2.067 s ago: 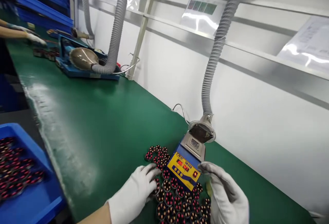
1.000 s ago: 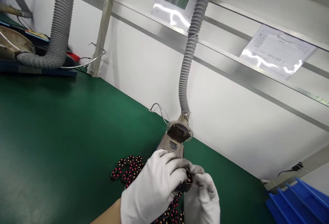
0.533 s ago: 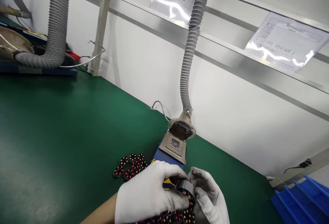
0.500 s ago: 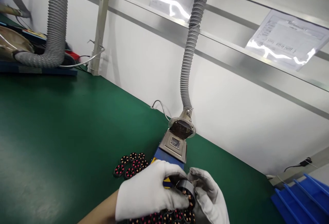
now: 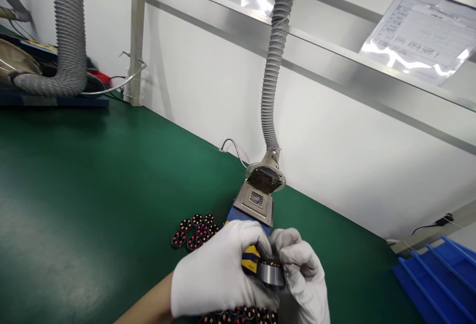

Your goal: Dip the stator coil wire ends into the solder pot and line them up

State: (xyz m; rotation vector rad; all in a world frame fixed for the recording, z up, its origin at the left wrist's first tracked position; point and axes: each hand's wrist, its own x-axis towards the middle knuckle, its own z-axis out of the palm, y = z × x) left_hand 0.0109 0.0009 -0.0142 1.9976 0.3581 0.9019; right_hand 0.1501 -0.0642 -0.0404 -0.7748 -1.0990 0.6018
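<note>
Both my hands wear white gloves and meet low in the middle of the view. My left hand (image 5: 219, 272) curls around a small round metal-rimmed part (image 5: 272, 273), and my right hand (image 5: 303, 274) pinches the same part from the other side. Just behind my hands stands a blue and yellow soldering station (image 5: 253, 205) with a metal top. Several small round parts with red dots (image 5: 194, 227) lie on the green table (image 5: 92, 175) to its left, and more (image 5: 241, 315) show under my hands.
A grey ribbed extraction hose (image 5: 273, 61) hangs down to a round nozzle (image 5: 265, 178) over the station. A second hose (image 5: 67, 31) and a blue unit (image 5: 52, 98) stand far left. Blue bins (image 5: 439, 284) sit at the lower right. A white wall panel runs behind the table.
My hands came together off the table and lifted one round part between them. The part has turned, so its metal side wall shows now. The view swung right and dipped slightly.
</note>
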